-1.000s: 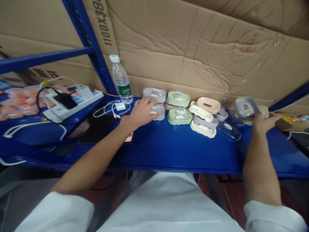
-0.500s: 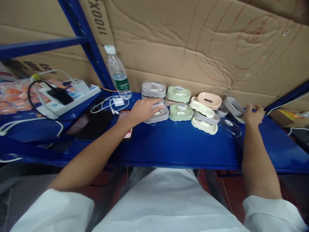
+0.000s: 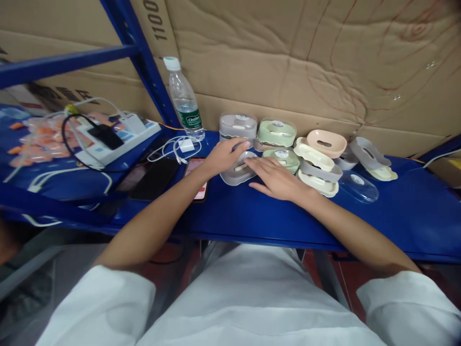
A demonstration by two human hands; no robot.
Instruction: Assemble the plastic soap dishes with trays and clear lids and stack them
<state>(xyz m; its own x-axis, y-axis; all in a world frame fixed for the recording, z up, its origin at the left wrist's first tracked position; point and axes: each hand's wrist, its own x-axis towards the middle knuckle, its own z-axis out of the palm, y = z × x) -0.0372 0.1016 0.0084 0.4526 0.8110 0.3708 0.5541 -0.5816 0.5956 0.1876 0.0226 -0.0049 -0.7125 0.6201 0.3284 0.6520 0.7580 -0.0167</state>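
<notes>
A grey soap box (image 3: 236,179) sits near the front of the row, partly covered by my hands. My left hand (image 3: 226,156) reaches over its back left side, fingers stretched out. From the right, my right hand (image 3: 274,176) lies flat with its fingers apart, the tips at the box's right side. Behind stands another grey soap box (image 3: 237,126) with a clear lid. Two green soap boxes stand to the right, a back one (image 3: 276,133) and a front one (image 3: 290,163) partly hidden by my right hand.
Right of the boxes are a peach soap dish (image 3: 336,146) on stacked cream and grey trays, a clear lid (image 3: 359,188) and a leaning grey dish (image 3: 370,153). Leftward are a phone (image 3: 194,166), a water bottle (image 3: 185,98), cables and a power strip (image 3: 144,139). Cardboard (image 3: 252,62) stands behind.
My right hand has moved left from the grey dish at the far right to the front grey soap box. My left hand has stayed at that box. The view has shifted slightly right.
</notes>
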